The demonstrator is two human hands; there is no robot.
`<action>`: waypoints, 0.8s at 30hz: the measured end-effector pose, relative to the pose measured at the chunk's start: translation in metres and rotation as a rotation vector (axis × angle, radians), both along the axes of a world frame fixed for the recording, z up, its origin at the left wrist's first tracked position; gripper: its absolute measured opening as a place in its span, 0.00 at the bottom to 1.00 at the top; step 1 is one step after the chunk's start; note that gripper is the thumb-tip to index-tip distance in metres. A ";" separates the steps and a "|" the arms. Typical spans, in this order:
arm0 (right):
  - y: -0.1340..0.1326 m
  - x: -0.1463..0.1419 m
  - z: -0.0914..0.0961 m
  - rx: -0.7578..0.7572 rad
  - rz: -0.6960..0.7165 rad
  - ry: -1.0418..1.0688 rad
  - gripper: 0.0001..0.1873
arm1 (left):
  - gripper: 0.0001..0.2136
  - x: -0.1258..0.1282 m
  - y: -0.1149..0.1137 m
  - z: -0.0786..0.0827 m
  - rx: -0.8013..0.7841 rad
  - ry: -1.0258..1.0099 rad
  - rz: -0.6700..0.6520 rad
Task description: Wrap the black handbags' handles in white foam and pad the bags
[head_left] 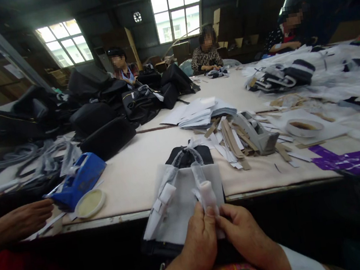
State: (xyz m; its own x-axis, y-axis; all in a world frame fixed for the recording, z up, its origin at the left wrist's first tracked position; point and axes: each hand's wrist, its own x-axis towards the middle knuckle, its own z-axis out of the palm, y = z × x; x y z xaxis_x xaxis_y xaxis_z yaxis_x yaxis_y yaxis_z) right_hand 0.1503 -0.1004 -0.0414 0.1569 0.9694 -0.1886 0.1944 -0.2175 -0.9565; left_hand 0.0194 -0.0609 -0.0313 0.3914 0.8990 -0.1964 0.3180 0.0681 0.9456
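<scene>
A black bag (208, 154) lies at the table's front edge, its lower end reaching over my lap. A white foam sheet (185, 186) covers much of it, and straps wrapped in clear plastic run down over the sheet. Around the right strap is a roll of white foam wrap (206, 193). My left hand (200, 235) pinches the lower end of that wrap with thumb and fingers. From the other side, my right hand (243, 229) grips the same wrap. The left strap (163, 205), also wrapped in white, lies loose on the sheet.
Blue tape dispenser (81, 179) and a round tape roll (90, 204) stand left, near a co-worker's hand (33, 218). A grey dispenser (256, 135), cardboard strips (233, 140) and a paper stack (203, 112) lie ahead. Black bags (105, 132) pile up at left; several people sit opposite.
</scene>
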 end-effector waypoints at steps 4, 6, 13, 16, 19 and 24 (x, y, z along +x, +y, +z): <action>-0.002 -0.002 -0.004 0.023 -0.001 0.019 0.16 | 0.20 0.000 -0.004 -0.007 0.032 0.008 -0.005; -0.002 -0.001 -0.006 0.008 0.006 0.019 0.16 | 0.19 -0.001 -0.004 -0.009 0.038 -0.005 -0.004; -0.009 0.004 -0.005 0.151 0.172 -0.271 0.12 | 0.15 -0.003 -0.001 -0.005 0.002 -0.099 0.026; -0.014 0.016 0.007 0.264 0.339 -0.443 0.09 | 0.17 -0.001 0.000 0.000 -0.024 -0.131 0.043; -0.014 0.032 0.022 0.304 0.429 -0.554 0.13 | 0.19 -0.001 0.000 0.003 -0.102 -0.175 0.019; 0.012 0.037 0.029 0.138 0.076 -0.278 0.19 | 0.24 0.002 -0.001 0.000 -0.231 -0.211 -0.035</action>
